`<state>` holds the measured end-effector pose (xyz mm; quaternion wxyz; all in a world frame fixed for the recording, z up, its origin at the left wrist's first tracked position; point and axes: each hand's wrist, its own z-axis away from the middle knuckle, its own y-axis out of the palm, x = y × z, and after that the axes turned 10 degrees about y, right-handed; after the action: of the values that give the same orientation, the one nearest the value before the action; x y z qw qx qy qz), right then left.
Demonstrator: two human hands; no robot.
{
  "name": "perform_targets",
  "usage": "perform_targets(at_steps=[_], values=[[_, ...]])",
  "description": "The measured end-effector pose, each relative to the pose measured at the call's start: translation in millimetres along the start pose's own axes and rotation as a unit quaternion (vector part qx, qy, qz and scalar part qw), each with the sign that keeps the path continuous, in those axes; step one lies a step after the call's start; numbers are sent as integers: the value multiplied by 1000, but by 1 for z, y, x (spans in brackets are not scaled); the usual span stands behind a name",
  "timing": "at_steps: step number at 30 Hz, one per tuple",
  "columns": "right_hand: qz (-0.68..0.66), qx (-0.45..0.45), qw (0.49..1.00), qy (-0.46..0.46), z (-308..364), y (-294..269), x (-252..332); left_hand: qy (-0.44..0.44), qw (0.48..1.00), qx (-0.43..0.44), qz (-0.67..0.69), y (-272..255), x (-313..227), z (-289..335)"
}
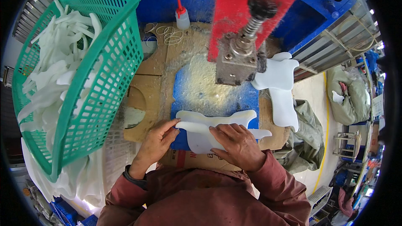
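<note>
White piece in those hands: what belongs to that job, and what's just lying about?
Probably the job:
left hand, right hand
white piece
other white pieces
red machine
green basket

Seemingly lying about:
red-tipped bottle
grey-green sack

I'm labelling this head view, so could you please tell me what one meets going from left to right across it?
Green basket, left hand, red-capped squeeze bottle, right hand, white pieces lying right of that hand, farther grey-green sack.
</note>
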<state>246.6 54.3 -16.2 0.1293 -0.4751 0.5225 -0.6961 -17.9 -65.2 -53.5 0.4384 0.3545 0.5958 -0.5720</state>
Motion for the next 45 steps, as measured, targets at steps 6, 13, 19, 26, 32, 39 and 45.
perform_targets(at_steps=[6, 13, 19, 26, 32, 39, 45], values=[[12, 1, 1000, -7, -19, 13, -12, 70, 987, -63, -127, 8, 7, -18], [9, -1, 1000, 0, -30, 26, -17, 64, 972, -50, -221, 8, 17, -34], [5, 5, 1000, 7, -34, 31, -17, 66, 968, -60, -236, 13, 28, -38], [5, 4, 1000, 12, -36, 34, -20, 59, 963, -71, -254, 18, 30, -40], [4, 10, 1000, 14, -40, 36, -21, 44, 965, -77, -248, 19, 34, -42], [49, 31, 998, 23, -44, 38, -18, 29, 967, -93, -236, 20, 36, -43], [87, 52, 994, 26, -50, 42, -17, 39, 965, -75, -249, 19, 43, -49]])
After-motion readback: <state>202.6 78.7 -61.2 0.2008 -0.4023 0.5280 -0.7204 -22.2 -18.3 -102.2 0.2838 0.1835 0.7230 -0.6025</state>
